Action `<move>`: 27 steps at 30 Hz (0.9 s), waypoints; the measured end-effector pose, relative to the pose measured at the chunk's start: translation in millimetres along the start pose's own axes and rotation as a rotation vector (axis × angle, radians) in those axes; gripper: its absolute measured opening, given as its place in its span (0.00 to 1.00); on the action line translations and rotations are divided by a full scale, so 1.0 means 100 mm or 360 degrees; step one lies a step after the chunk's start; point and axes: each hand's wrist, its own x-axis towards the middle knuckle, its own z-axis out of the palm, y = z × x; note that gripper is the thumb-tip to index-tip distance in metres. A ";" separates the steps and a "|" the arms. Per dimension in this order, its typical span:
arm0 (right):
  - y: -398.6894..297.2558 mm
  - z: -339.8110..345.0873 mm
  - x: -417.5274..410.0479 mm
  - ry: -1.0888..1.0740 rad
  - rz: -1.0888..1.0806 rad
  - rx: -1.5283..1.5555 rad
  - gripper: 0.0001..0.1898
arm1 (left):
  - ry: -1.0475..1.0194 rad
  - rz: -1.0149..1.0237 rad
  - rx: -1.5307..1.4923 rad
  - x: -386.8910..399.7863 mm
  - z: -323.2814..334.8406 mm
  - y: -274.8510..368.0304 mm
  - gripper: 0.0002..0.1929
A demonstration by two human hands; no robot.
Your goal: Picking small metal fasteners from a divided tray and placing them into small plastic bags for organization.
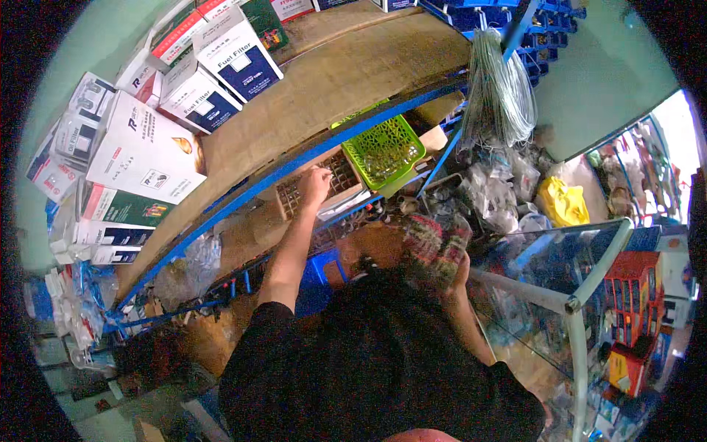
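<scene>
My left hand point(316, 185) is over a cardboard box divided into small square cells point(338, 168), on the shelf below the worktop. Its fingers are drawn together at the cells; whether something small is between them cannot be made out. Right beside that box, a green plastic basket point(381, 149) contains many small pieces, some in clear plastic. Lower right, my right hand point(462, 272) grips a clear plastic bag with red and green contents point(439, 243), held in front of the dark shirt. Most of its fingers are hidden behind the bag.
A wooden shelf with a blue metal edge point(309, 160) curves above my left hand. Filter boxes point(149, 149) stack at its left. A bundle of metal wire point(497, 94) hangs at upper right, over plastic-wrapped goods point(494, 193). A glass case with a pale frame point(574, 304) stands right.
</scene>
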 end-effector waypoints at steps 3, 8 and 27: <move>0.17 -0.15 0.09 0.0209 -0.0146 -0.0010 0.18 | 0.0040 0.0081 0.0020 0.04 0.13 -0.08 0.07; 0.27 -0.01 -0.04 0.0020 -0.0356 -0.0230 0.19 | 0.0081 0.0187 -0.0121 0.03 -0.13 -0.05 0.06; 0.20 0.72 0.47 -0.0170 0.0013 0.0239 0.18 | -0.0430 -0.0354 -0.1948 -0.85 -1.26 2.27 0.12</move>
